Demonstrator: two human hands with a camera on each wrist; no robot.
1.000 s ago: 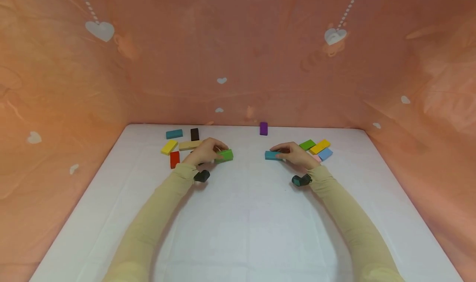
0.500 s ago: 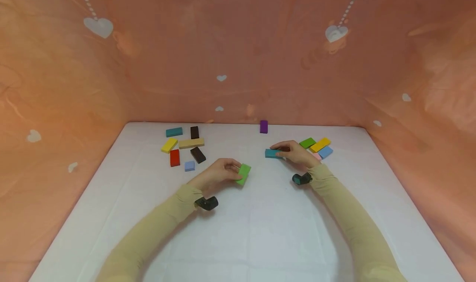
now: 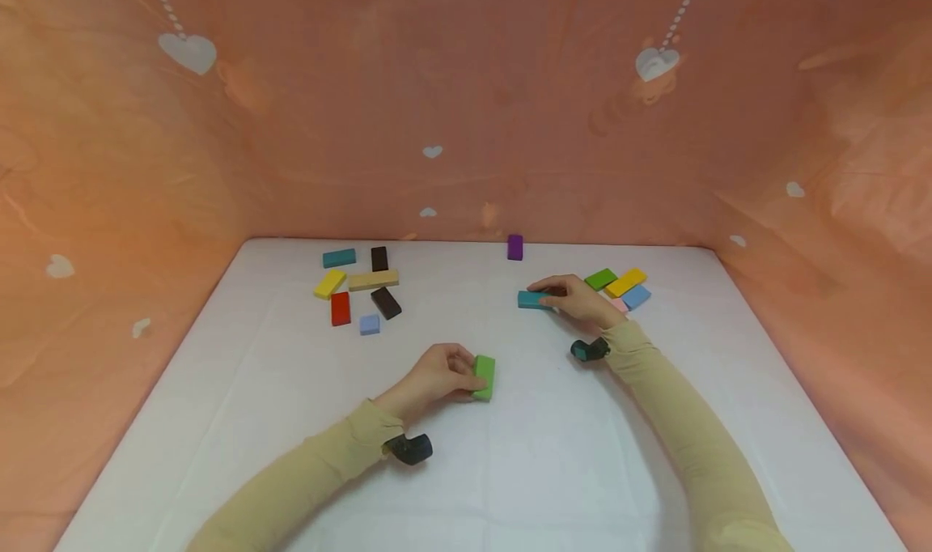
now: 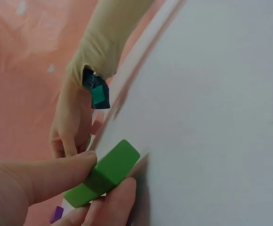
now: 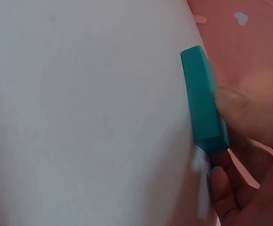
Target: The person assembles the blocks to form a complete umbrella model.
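Near the middle of the white table, my left hand [image 3: 435, 375] pinches a light green block [image 3: 485, 377] between thumb and fingers. In the left wrist view the green block [image 4: 106, 172] shows tilted, the thumb on one face and the fingertips on another. Farther back and to the right, my right hand [image 3: 578, 299] grips a teal block [image 3: 534, 299] at its right end. The right wrist view has the thumb pressed against the side of the teal block [image 5: 202, 99], with the other fingers curled below it.
Back left lie several blocks, among them a red block [image 3: 340, 309], a yellow block [image 3: 331, 283] and a tan block [image 3: 374, 280]. A purple block [image 3: 515, 247] sits by the back edge. Behind my right hand are a green block [image 3: 600, 278] and an orange-yellow block [image 3: 626, 282].
My left hand has carried the green block from beside the left group toward me and rightward, turning it from lengthwise to nearly pointing away. My right hand and the teal block have stayed put.
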